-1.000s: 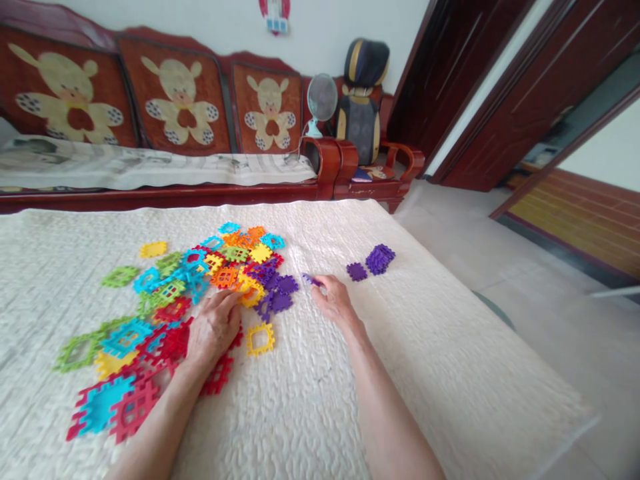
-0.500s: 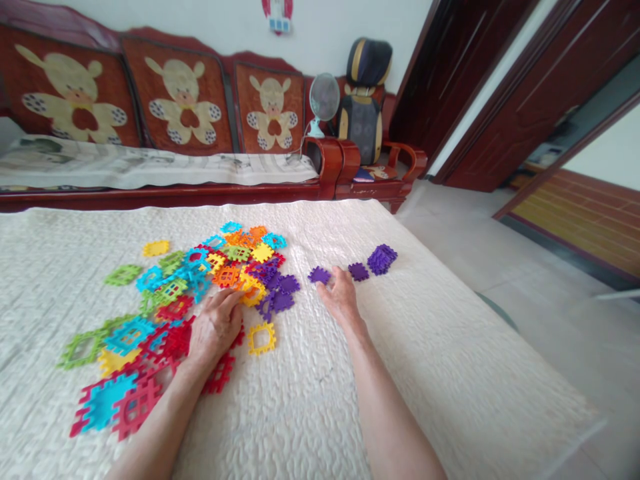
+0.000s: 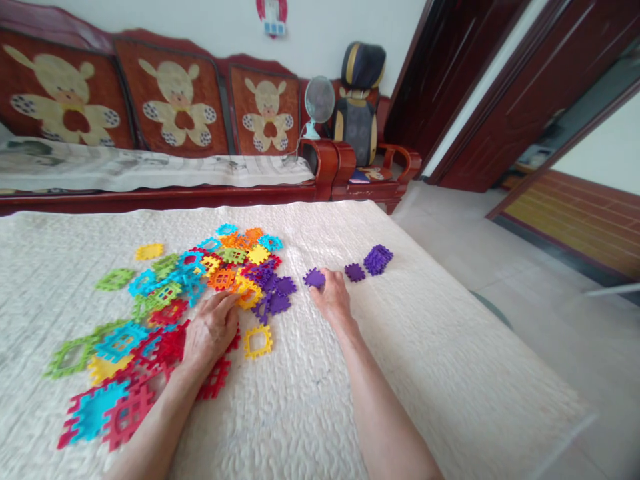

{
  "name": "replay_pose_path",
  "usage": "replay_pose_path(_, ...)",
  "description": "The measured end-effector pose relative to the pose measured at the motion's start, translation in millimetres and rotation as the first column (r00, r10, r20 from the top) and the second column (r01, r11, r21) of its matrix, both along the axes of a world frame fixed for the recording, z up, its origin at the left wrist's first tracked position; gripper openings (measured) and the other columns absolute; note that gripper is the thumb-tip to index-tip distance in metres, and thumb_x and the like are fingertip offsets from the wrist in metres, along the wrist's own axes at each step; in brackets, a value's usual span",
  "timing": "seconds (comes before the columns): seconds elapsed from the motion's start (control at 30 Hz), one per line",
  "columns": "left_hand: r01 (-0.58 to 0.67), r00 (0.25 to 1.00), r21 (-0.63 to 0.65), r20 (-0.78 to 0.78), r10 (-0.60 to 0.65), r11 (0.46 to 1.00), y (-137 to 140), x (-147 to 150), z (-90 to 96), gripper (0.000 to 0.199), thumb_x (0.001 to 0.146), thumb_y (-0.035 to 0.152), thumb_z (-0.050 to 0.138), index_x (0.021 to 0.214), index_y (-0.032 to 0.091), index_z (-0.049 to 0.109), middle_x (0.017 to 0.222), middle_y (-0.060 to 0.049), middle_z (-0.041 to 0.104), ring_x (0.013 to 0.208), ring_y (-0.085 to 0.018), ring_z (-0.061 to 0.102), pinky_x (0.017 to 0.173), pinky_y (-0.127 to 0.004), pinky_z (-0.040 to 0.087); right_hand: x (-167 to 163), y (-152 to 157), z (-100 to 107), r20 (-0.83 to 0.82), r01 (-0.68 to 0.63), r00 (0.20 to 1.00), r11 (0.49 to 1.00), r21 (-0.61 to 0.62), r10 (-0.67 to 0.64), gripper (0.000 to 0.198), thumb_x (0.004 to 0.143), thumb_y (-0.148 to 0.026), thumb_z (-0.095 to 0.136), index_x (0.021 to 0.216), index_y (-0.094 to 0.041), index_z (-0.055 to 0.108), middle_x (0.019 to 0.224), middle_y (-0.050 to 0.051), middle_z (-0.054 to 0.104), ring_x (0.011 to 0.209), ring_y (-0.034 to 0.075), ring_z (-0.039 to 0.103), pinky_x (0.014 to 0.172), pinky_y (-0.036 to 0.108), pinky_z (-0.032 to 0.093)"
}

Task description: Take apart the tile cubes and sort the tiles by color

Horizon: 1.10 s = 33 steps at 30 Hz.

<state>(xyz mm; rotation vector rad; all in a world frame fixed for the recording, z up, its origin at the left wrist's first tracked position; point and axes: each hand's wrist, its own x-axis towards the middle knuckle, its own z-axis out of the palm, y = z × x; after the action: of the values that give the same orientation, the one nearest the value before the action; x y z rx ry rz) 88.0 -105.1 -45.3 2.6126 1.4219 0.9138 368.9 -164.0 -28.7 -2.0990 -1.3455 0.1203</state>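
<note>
My right hand [image 3: 332,297] has its thumb and fingers closed round the right side of a flat purple interlocking tile [image 3: 314,277], which is on the cloth. My left hand [image 3: 211,325] lies over the heap of mixed plastic tiles, fingers curled together with the tips at the edge of a yellow tile [image 3: 249,292]; the palm hides the pieces below. Several purple tiles [image 3: 279,302] lie between the hands at the heap's right side. Farther right are a single purple tile [image 3: 355,272] and a stack of purple tiles [image 3: 378,259].
A white quilted cloth [image 3: 450,373] covers the table. Left of my hands spread red tiles [image 3: 173,347], blue tiles [image 3: 121,341] and green tiles [image 3: 115,279]. A yellow square frame [image 3: 259,341] lies nearer me. Behind stand a wooden sofa [image 3: 225,190], a small fan [image 3: 319,100] and a chair [image 3: 400,160].
My right hand has moved slightly left and its fingers have closed in on the purple tile. The left hand stays at the heap. The whole view has shifted a little.
</note>
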Motion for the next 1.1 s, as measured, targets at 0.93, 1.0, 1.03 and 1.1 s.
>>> replay_pose_path(0.93,-0.01,1.0,0.027,-0.017,0.01,1.0,-1.0,0.1,0.5,0.033,0.096,0.03,0.042,0.111,0.024,0.07,0.116,-0.005,0.071,0.104,-0.023,0.066,0.087,-0.033,0.055,28.2,-21.4,25.5,-0.139,-0.33,0.942,0.922,-0.202,0.307,0.049,0.069,-0.008,0.064,0.117,-0.02,0.065,0.118,0.007,0.062,0.115,0.022,0.056,0.105,0.037,0.043)
replay_pose_path(1.0,-0.008,1.0,0.03,-0.023,0.008,1.0,-0.6,-0.5,0.5,0.033,0.095,0.03,0.042,0.111,0.024,0.07,0.117,-0.006,0.071,0.105,-0.023,0.066,0.087,-0.033,0.055,26.0,-20.1,23.7,-0.1,-0.32,0.947,0.926,-0.198,0.305,0.044,0.069,-0.009,0.065,0.112,-0.02,0.067,0.112,0.006,0.063,0.109,0.022,0.058,0.101,0.037,0.045)
replay_pose_path(1.03,-0.004,1.0,0.03,-0.025,0.005,1.0,-0.3,-0.8,0.4,0.033,0.095,0.03,0.042,0.111,0.025,0.07,0.117,-0.006,0.071,0.105,-0.023,0.066,0.087,-0.033,0.055,25.5,-19.3,22.8,-0.09,-0.322,0.946,0.928,-0.188,0.31,0.042,0.069,-0.01,0.066,0.11,-0.02,0.068,0.109,0.006,0.063,0.106,0.021,0.058,0.099,0.036,0.046)
replay_pose_path(1.1,0.005,1.0,0.023,-0.028,-0.005,1.0,0.5,-1.4,0.3,0.033,0.095,0.03,0.042,0.112,0.024,0.07,0.116,-0.006,0.071,0.105,-0.024,0.066,0.087,-0.034,0.056,27.0,-17.5,21.4,-0.104,-0.322,0.945,0.938,-0.13,0.31,0.04,0.068,-0.013,0.068,0.108,-0.019,0.069,0.105,0.006,0.063,0.101,0.02,0.06,0.096,0.035,0.047)
